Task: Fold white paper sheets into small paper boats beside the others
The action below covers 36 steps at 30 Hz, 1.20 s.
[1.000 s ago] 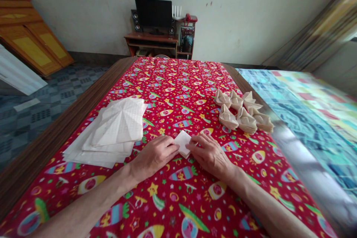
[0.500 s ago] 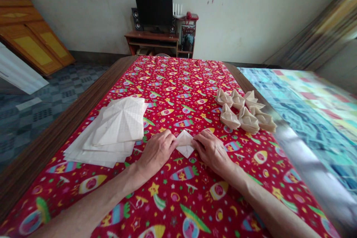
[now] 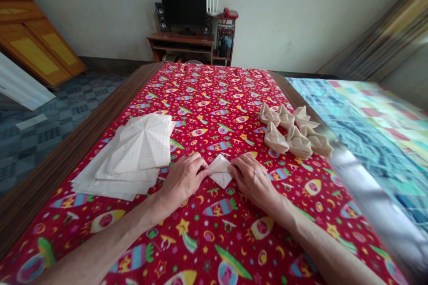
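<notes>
A small folded paper (image 3: 221,172), whitish and diamond-shaped with a crease across its middle, lies on the red patterned cloth (image 3: 217,236). My left hand (image 3: 187,173) pinches its left corner between thumb and fingers. At the opposite corner, my right hand (image 3: 251,174) grips the paper with curled fingers. To the left of my hands is a stack of creased paper sheets (image 3: 140,144), fanned unevenly. On the right stand several folded paper pieces (image 3: 299,142) with pointed tips, grouped in two rows.
The cloth covers a long brown wooden table (image 3: 133,82). Beyond its far end are a desk (image 3: 180,40) with a monitor (image 3: 183,11) and a red telephone (image 3: 230,14). A bed (image 3: 361,133) with a patchwork cover is at the right, a wooden cabinet (image 3: 36,40) at the far left.
The view has tilted slightly downward. Both hands stay at the paper's side corners, and its upper flap sits slightly differently, with the crease a little lower.
</notes>
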### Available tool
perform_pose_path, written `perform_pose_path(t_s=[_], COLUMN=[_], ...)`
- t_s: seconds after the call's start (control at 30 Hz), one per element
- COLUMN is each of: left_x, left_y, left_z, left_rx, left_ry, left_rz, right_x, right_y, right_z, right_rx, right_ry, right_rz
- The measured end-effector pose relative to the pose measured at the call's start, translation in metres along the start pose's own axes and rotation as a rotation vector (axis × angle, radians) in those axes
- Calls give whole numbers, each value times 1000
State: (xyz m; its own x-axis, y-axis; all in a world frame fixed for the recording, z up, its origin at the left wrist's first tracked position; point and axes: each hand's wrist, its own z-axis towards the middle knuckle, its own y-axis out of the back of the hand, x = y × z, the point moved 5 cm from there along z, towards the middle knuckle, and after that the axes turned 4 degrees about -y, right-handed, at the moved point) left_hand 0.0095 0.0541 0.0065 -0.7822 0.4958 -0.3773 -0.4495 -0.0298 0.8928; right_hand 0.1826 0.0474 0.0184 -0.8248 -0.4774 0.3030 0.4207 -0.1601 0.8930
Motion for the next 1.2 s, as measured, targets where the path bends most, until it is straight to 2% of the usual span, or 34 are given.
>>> perform_pose_path(t_s=[0.37,0.63,0.73,0.9,0.97,1.2], left_x=[-16,-14,-18,-39,-42,-39], left_y=[8,4,5,5,3,-2], left_z=[2,3,4,-6,-11,-20], left_rx=[-31,-71,-105,-85,-47,61], left_ry=[19,25,-85,-469,-494,-392], left_rz=[167,210,192,249,262,214], right_x=[-1,0,0,0,0,-1], right_y=[2,0,-1,-1,-1,-2], right_z=[4,4,4,3,3,2], right_rx=[25,15,1,-10,-7,-42], right_ry=[-20,-7,0,0,-11,-12], right_rz=[-64,-133,-139,-142,-137,-164])
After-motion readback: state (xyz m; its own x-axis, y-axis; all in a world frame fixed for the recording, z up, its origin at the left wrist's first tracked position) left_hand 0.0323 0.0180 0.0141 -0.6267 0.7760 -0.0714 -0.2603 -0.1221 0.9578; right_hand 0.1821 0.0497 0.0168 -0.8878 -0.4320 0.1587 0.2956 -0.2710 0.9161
